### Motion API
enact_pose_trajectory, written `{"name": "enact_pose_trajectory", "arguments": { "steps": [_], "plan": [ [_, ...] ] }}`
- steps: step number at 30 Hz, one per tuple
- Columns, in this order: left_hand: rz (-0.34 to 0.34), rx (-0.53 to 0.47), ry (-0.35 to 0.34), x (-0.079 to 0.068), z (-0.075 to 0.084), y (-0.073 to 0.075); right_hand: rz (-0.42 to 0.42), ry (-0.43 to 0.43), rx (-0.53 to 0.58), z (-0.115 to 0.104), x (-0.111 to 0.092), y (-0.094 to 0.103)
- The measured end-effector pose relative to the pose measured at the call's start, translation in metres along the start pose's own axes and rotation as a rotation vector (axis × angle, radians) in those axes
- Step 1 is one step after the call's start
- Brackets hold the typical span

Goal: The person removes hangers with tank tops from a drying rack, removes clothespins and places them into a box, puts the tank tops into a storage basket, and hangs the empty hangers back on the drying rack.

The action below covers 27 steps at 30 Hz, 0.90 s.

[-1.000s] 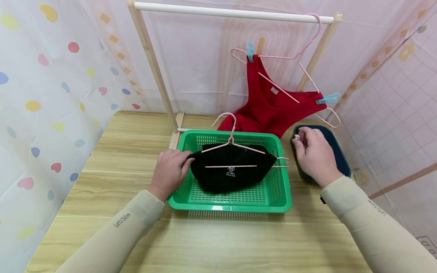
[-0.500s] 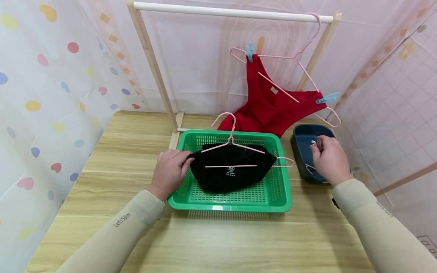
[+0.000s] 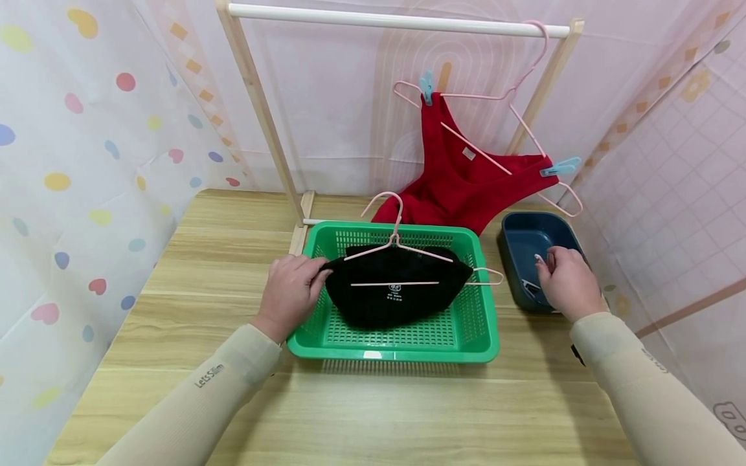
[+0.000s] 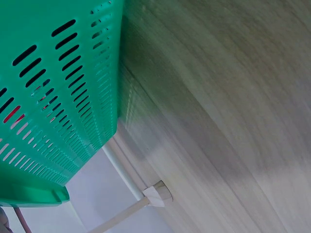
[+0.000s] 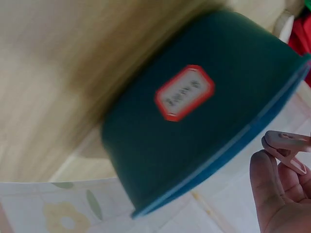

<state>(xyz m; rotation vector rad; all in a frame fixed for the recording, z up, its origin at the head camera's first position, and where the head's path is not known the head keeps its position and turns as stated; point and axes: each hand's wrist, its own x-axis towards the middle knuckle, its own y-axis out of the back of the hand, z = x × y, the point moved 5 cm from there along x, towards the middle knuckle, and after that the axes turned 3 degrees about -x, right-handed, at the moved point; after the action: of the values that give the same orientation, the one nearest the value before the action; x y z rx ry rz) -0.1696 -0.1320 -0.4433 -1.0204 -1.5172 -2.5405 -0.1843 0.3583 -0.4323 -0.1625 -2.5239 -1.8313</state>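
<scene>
In the head view, my left hand (image 3: pixel 289 288) pinches the left shoulder of a black garment (image 3: pixel 373 304) with white print. A pink hanger (image 3: pixel 394 241) runs through it, its right end poking past the cloth. Both lie over a green slotted basket (image 3: pixel 393 356). My right hand (image 3: pixel 568 283) is over a dark blue bin (image 3: pixel 524 226) and pinches a small pink clothespin (image 5: pixel 287 141), plain in the right wrist view. The left wrist view shows the side of the basket (image 4: pixel 73 97); most of the left hand is hidden there.
A red sleeveless garment (image 3: pixel 460 188) hangs from a second pink hanger on a white rail (image 3: pixel 402 22), with blue clothespins (image 3: pixel 561 167) at its shoulders. Wooden posts (image 3: pixel 262 110) carry the rail behind the basket. A small object (image 3: pixel 530 287) lies inside the bin.
My right hand has moved from the bin's left side rightward and a little nearer, uncovering more of the bin's inside. My left hand and the black garment stay put.
</scene>
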Motion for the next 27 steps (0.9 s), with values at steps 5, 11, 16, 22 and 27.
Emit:
{"name": "enact_pose_trajectory", "arguments": {
  "steps": [5, 11, 16, 22, 27],
  "plan": [
    [0.001, -0.002, -0.002, 0.0, 0.001, 0.0, -0.029, -0.019, -0.026, 0.009, -0.001, -0.009],
    [0.004, -0.002, -0.004, 0.0, 0.001, 0.001, -0.067, -0.034, -0.048, 0.016, -0.004, -0.018],
    [0.002, -0.006, -0.002, 0.0, 0.002, 0.002, -0.108, -0.059, -0.067, 0.024, -0.006, -0.023],
    [-0.004, -0.003, 0.007, 0.0, 0.002, 0.001, -0.118, -0.06, -0.076, 0.027, -0.008, -0.028],
    [-0.001, -0.003, 0.007, 0.0, 0.002, 0.001, -0.118, -0.064, -0.063, 0.027, -0.008, -0.03]
  ]
}}
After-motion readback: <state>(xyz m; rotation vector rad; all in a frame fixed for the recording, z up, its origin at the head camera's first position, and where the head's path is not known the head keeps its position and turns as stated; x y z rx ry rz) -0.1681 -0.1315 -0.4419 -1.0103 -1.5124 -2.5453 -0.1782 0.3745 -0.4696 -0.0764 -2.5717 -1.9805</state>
